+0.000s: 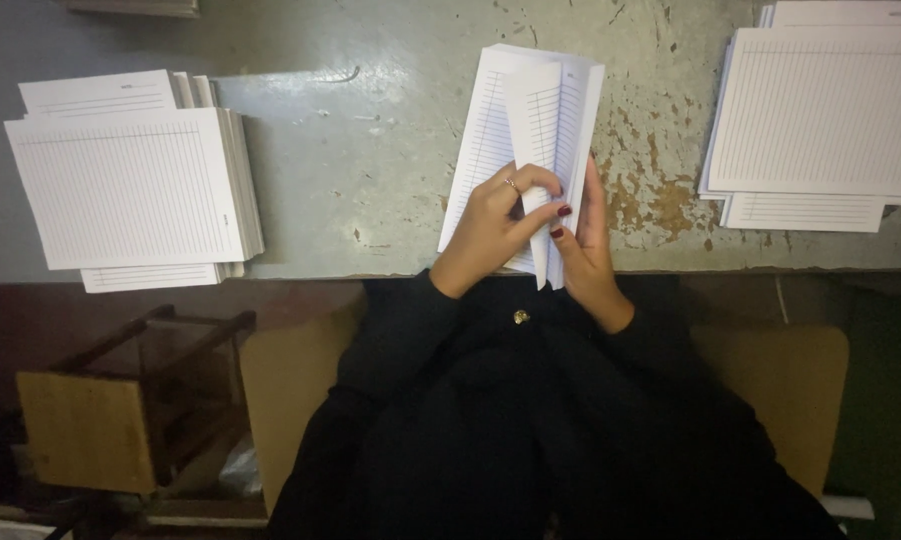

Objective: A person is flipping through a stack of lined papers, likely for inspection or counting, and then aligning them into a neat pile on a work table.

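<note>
Worn grey-green paint, chipped to rusty patches, covers the worktable point(370, 180) you are seated at, seen from directly above. At its near edge, in front of your dark-clothed body, lies a folded bundle of ruled sheets point(525, 120), its leaves partly fanned and bowed upward along a central fold. Your left hand point(495, 225), with a ring on one finger, presses on the bundle's lower left, thumb and fingers pinching a leaf. Your right hand point(590, 250), nails painted dark red, stands on edge against the bundle's lower right side, fingers closed on the same leaves. Both hands are close together, fingertips touching. Well apart to your left sits a thick stack of ruled paper point(135, 180); another stack of ruled sheets point(820, 110) lies far right. Below the table's left end stands a wooden stool point(120, 400).
</note>
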